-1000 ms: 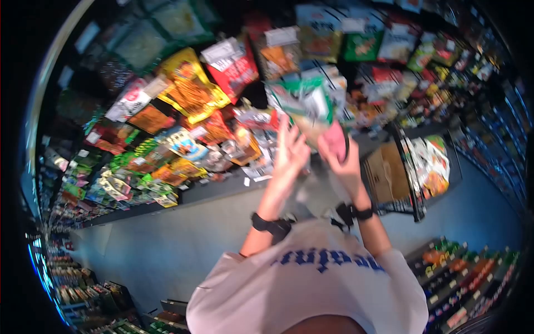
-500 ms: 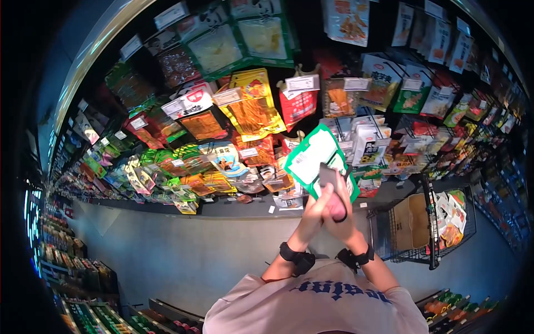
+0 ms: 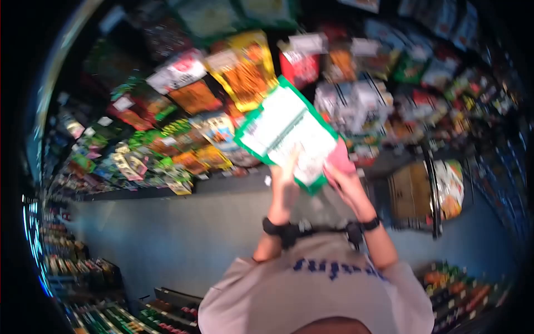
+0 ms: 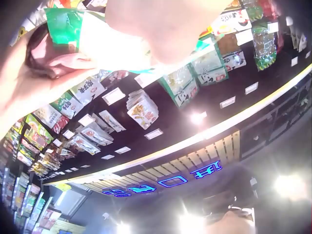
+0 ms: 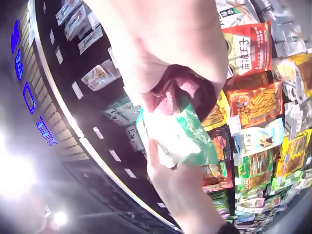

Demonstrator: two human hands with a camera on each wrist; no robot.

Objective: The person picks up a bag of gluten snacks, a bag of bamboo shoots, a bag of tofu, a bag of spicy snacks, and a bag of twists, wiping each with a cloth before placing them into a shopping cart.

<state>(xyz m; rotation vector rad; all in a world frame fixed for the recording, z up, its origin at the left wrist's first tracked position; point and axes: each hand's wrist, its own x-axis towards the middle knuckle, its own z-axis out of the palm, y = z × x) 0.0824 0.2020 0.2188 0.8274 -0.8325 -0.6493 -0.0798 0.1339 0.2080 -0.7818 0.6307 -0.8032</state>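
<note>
A green-edged white snack bag [image 3: 295, 125] is held up in front of the rack, its printed white panel facing me. My left hand [image 3: 285, 186] grips its lower left part, the fingers lying over the white panel. On the lower right side, my right hand [image 3: 349, 188] holds the bag together with a pink item [image 3: 341, 156] that has a dark edge; I cannot tell what this item is. In the right wrist view, the left thumb lies on the white face of the bag, near its green part [image 5: 197, 141]. The left wrist view shows the right fingers along the pink item [image 4: 58, 61].
Hanging snack packs fill the rack ahead, among them a yellow pack [image 3: 243, 72] and a red pack [image 3: 301, 67] close beyond the bag. A black wire cart [image 3: 435, 192] stands at the right, with a cardboard box [image 3: 409, 192] and more packs in it. Grey floor [image 3: 167, 234] lies behind.
The left hand, off the bag a second ago, came to it beside the right hand and now grips it. The bag has turned its white panel up and moved left; the hands have spread apart.
</note>
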